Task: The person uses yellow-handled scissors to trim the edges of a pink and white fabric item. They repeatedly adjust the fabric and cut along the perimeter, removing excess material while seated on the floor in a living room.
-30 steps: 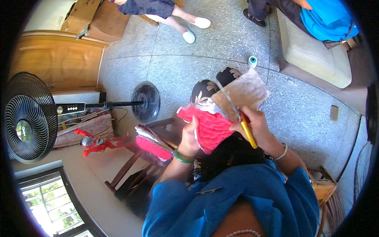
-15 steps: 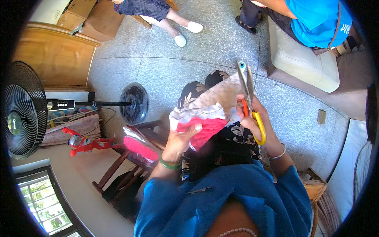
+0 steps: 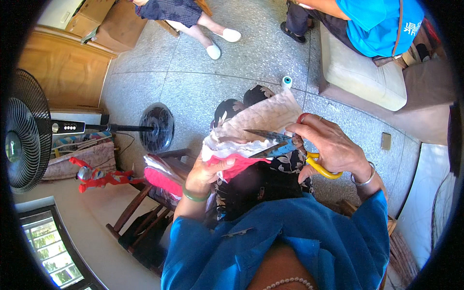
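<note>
white lettering is printed on the back of a bright blue shirt worn by a seated person at upper right. the black standing fan at left has a pale green emblem on its hub and a control panel with small light marks and a row of white buttons, its print too small to tell. the floor is grey and speckled, crossed by dark joint lines, with a small rectangular plate set in it at right. around it are a pale cushioned seat, cardboard boxes, a wooden panel and, at lower left, a barred window. a wooden chair bears a pink and white pad, with a red and silver toy figure beside it. the layered beige, white and pink cloth is above the wearer's lap, its near edge gripped by the left hand, thumb on top. the right hand is closed around the handles of the scissors, whose blades are spread at the cloth's white edge
</note>
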A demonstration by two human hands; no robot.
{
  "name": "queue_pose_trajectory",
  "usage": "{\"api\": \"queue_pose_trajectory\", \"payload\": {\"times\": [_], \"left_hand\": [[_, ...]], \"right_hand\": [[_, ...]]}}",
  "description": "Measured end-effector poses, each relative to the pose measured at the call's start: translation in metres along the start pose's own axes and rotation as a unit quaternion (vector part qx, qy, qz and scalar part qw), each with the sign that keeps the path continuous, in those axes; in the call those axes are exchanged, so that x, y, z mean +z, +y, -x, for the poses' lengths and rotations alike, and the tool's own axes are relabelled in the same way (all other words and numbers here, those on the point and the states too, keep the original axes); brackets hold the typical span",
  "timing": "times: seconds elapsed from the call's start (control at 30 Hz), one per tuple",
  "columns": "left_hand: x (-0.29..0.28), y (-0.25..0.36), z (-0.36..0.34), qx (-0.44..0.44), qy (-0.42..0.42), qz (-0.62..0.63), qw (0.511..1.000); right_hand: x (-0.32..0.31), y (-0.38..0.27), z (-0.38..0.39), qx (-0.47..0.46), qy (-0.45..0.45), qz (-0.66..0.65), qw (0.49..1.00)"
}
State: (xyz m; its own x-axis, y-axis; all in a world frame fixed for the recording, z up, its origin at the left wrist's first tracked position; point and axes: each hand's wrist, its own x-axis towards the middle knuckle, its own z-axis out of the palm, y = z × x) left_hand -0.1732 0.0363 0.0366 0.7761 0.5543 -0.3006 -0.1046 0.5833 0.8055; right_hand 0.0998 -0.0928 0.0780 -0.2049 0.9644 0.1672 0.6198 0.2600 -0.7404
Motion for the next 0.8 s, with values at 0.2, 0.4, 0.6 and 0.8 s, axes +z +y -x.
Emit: {"api": "queue_pose_trajectory", "payload": {"times": [0.2, 0.4, 0.6, 0.8], "left_hand": [[-0.007, -0.002, -0.005, -0.014, -0.049, 0.052, 0.997], [-0.009, 0.001, -0.007, -0.058, -0.027, 0.133, 0.989], [0.010, 0.009, -0.017, -0.100, -0.018, 0.226, 0.969], [0.012, -0.002, -0.022, -0.029, -0.024, 0.269, 0.962]], "right_hand": [[-0.004, -0.002, -0.003, 0.001, -0.030, 0.041, 0.999], [-0.004, -0.004, -0.001, 0.036, -0.034, 0.104, 0.993], [0.001, 0.004, 0.002, 0.095, -0.021, 0.081, 0.992], [0.036, 0.011, 0.001, 0.204, 0.131, -0.325, 0.914]]}}
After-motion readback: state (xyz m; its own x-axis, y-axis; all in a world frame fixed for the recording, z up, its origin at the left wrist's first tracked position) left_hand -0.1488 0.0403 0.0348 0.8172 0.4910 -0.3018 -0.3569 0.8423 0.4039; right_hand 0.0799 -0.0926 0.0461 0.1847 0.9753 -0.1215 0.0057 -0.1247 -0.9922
